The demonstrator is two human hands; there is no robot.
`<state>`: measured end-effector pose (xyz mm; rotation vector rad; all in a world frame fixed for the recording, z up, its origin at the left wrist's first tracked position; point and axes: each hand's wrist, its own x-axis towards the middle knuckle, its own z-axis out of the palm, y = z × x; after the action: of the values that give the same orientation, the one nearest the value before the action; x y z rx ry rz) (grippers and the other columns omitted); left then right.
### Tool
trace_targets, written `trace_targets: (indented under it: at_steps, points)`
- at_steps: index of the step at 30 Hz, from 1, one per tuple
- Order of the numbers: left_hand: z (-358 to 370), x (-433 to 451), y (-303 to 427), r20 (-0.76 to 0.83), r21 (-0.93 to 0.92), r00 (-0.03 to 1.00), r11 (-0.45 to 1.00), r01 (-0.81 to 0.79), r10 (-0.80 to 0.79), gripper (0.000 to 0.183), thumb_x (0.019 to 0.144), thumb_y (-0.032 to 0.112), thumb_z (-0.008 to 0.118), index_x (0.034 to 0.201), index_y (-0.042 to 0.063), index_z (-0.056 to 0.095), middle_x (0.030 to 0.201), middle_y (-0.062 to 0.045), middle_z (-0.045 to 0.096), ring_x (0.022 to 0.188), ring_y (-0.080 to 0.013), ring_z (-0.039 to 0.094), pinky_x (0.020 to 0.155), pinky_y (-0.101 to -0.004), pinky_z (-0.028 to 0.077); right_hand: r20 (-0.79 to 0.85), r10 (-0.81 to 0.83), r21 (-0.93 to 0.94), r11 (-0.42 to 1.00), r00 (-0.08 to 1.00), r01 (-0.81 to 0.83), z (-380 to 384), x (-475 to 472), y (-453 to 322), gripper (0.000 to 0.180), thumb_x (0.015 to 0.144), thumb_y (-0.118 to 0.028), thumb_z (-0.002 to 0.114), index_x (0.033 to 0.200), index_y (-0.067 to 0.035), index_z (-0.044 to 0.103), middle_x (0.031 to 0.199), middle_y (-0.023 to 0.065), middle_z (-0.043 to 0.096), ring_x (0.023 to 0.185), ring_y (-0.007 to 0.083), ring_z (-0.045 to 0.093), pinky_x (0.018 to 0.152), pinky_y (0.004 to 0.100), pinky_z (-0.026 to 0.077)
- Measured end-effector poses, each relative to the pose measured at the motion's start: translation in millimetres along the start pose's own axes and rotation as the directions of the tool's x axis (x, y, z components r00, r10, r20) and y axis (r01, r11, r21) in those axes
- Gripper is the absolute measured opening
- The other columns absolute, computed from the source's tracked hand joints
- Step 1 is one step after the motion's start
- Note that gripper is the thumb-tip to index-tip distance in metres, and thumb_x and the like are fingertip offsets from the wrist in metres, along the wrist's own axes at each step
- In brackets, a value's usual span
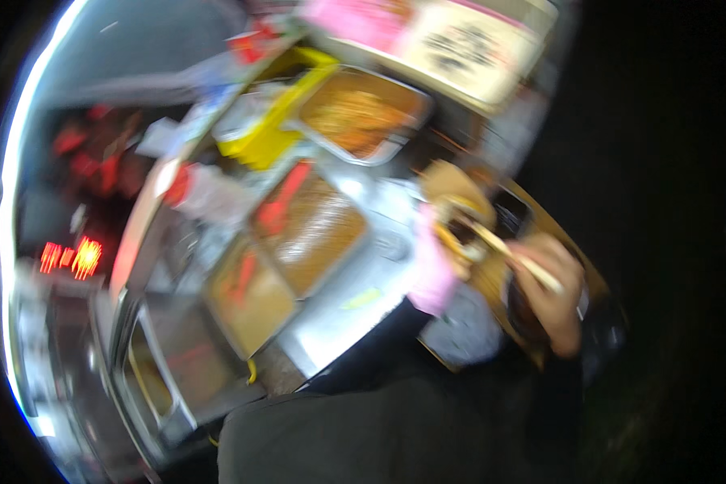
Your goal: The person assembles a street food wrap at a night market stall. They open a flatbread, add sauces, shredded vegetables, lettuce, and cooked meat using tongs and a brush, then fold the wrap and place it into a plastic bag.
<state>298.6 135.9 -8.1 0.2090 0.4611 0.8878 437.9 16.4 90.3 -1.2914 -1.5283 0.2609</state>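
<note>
My left hand (438, 263), pink at the wrist and blurred, holds a split bun (451, 242) with a dark filling, partly wrapped in brown paper (457, 178). In my right hand (550, 290) is a pale stick-like utensil (490, 239), probably wooden, whose far end reaches into the bun's opening. Under my right hand a dark round container (523, 308) is partly hidden. Both hands are above a brown wooden board (487, 278) at the counter's right side. Motion blur hides the finger details.
Left of my hands, a metal counter (323, 336) holds a brown-filled tray (317, 227) and a paler tray (251, 296), each with a red utensil. Beyond are a tray of shredded food (360, 118), a yellow basket (266, 130) and a white box (466, 51). A clear lid-like disc (466, 327) lies near me.
</note>
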Motion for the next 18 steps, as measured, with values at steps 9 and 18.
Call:
trace_targets:
  at_steps: [9, 18]
  points:
    - [9, -10, 9, 0.169, -0.193, 0.986, 0.98, 0.05, -0.017, 0.051, 0.101, 0.049, 0.049, 0.131, 0.008, 0.055, 0.118, -0.012, 0.065, 0.107, -0.0261, 0.064, 0.098, -0.0433, 0.052, 0.277, 0.0, 0.064, 0.998, 0.961, -0.018, 13, 48, -16, 0.02, 0.078, 0.003, 0.072, 0.098, 0.002, 0.071, 0.092, 0.0144, 0.065, 0.082, 0.0249, 0.066, 0.071, 0.0325, 0.054]
    - [11, -5, 36, 0.116, 0.033, 0.993, 0.999, -0.04, 0.036, 0.072, 0.094, 0.06, 0.054, 0.139, 0.005, 0.045, 0.131, -0.018, 0.055, 0.125, -0.0342, 0.053, 0.111, -0.0529, 0.04, 0.33, 0.042, 0.093, 0.993, 0.943, -0.077, -7, 39, -25, 0.022, 0.079, -0.004, 0.078, 0.1, -0.001, 0.074, 0.094, 0.0106, 0.07, 0.08, 0.0209, 0.068, 0.069, 0.0286, 0.054]
